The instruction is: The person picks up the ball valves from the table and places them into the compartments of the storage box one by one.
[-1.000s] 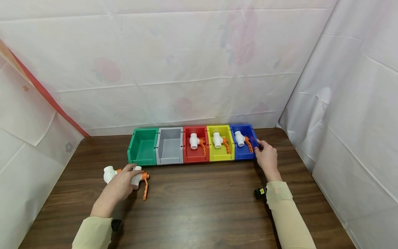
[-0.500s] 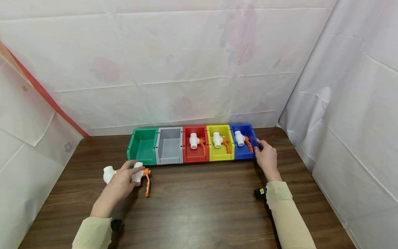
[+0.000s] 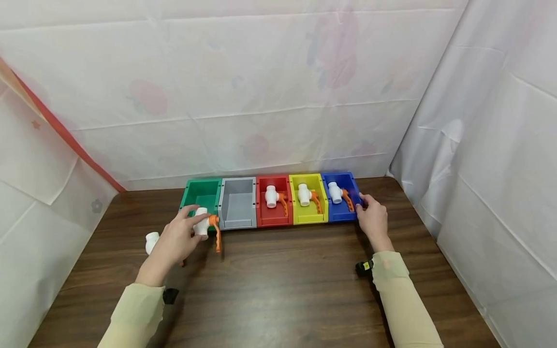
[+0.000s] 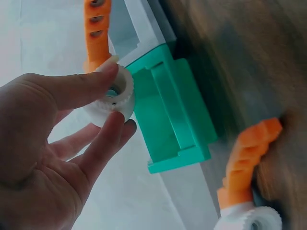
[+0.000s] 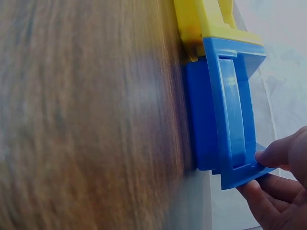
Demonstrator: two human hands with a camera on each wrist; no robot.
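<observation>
My left hand pinches the white body of a ball valve with an orange lever, held above the table at the front of the green bin. In the left wrist view, thumb and fingers close round the valve's white end. A second ball valve lies on the table, partly hidden behind the left hand. At the right end of the row, my right hand grips the side wall of the blue bin, thumb inside and fingers outside.
Between the green and red bins stands a grey bin. One ball valve each lies in the red bin, the yellow bin and the blue bin. White cloth hangs behind the wooden table and at both sides.
My left hand has lifted the ball valve and carried it forward and to the right, up to the green bin's front. The right hand stays on the blue bin.
</observation>
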